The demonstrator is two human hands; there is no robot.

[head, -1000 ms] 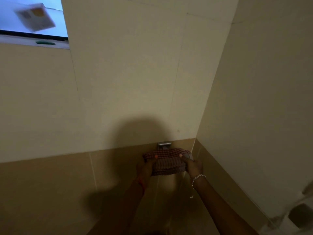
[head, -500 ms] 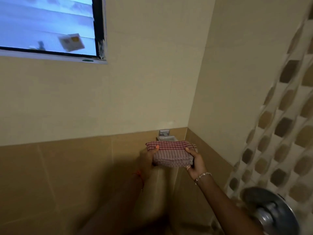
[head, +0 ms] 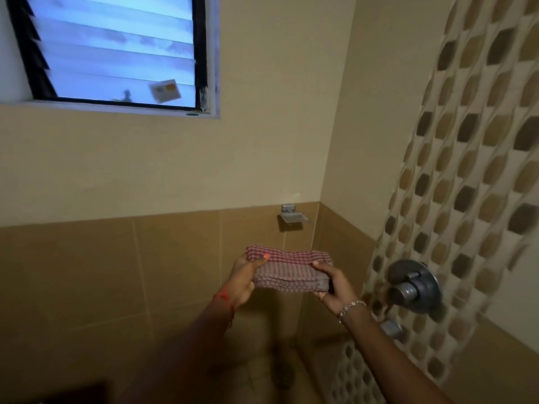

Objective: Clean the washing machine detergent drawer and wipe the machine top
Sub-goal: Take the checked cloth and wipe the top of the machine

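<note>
Left hand [head: 243,279] is pinching the left end of the folded checked cloth [head: 288,271], thumb lying on top, fingers curling underneath; right hand [head: 331,282] is gripping the right end the same way, so the cloth is spanning flat between the two hands in mid-air; above and just beyond the hands a metal soap dish [head: 293,218] is sticking out from the tiled wall; to the right of the right hand a round metal tap [head: 412,287] is showing; up to the left, a louvred window [head: 116,51] is glowing.
</note>
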